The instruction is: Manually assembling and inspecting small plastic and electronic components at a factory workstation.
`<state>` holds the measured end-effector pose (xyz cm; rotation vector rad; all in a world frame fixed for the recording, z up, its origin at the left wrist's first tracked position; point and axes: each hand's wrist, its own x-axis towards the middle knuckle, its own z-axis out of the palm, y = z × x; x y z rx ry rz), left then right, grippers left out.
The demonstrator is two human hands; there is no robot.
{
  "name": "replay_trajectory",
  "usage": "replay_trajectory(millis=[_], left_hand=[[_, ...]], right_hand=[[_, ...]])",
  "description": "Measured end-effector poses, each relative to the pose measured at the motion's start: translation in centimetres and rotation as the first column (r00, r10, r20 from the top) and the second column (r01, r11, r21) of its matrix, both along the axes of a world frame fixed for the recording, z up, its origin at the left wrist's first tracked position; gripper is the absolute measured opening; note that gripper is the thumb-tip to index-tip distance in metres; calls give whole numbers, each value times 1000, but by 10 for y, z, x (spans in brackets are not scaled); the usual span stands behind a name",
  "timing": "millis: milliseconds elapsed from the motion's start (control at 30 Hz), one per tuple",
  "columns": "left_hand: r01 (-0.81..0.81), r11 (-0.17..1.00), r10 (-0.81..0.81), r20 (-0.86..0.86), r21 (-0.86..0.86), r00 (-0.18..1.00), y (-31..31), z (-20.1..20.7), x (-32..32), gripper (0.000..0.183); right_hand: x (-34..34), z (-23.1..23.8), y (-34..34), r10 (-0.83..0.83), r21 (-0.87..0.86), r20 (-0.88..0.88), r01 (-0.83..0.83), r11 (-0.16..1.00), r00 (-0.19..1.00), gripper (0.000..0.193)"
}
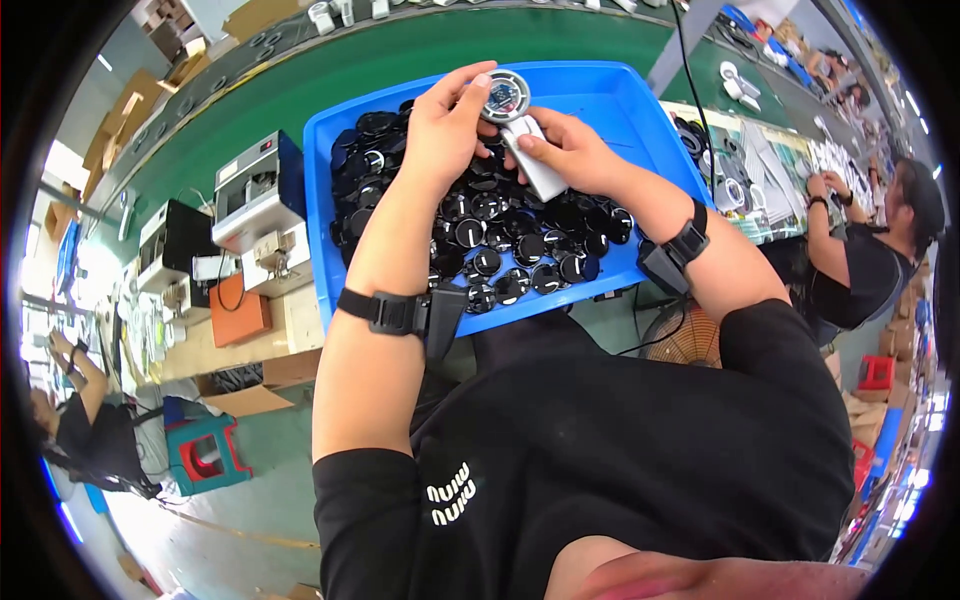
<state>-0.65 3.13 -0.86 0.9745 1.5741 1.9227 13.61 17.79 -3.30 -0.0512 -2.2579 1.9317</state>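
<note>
Head view: your left hand [440, 138] pinches round rimmed head of white plastic handheld device [543, 178] between thumb and fingers; your right hand [575, 152] has fingers closed around its handle. Device held up over blue rectangular plastic tray [640, 115], above heap of glossy black round discs [490, 238]. Left of tray, silver-and-black boxy machine [258, 190] and orange box [240, 316] sit on pale table [290, 328]. Black strap [390, 313] circles your left forearm.

Factory workshop, green conveyor belt [420, 55], co-workers [850, 287]
</note>
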Motion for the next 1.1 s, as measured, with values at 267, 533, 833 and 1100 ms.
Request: replay_trajectory(millis=[267,533,833,1100], left_hand=[[177,962,-88,-381,207,921,-4,-5,-8,56],[239,965,-162,-468,109,869,-18,10,-7,55],[163,977,-213,-545,-140,811,-26,18,-11,37],[38,954,-219,-602,-299,768,-27,20,-2,47]], right_hand=[[15,19,-4,-70,374,-161,127,919,984,44],[23,28,-3,-61,430,-240,162,888,969,37],[23,20,-2,44,550,-210,81,831,977,34],[15,7,1,33,621,-196,98,778,980,33]])
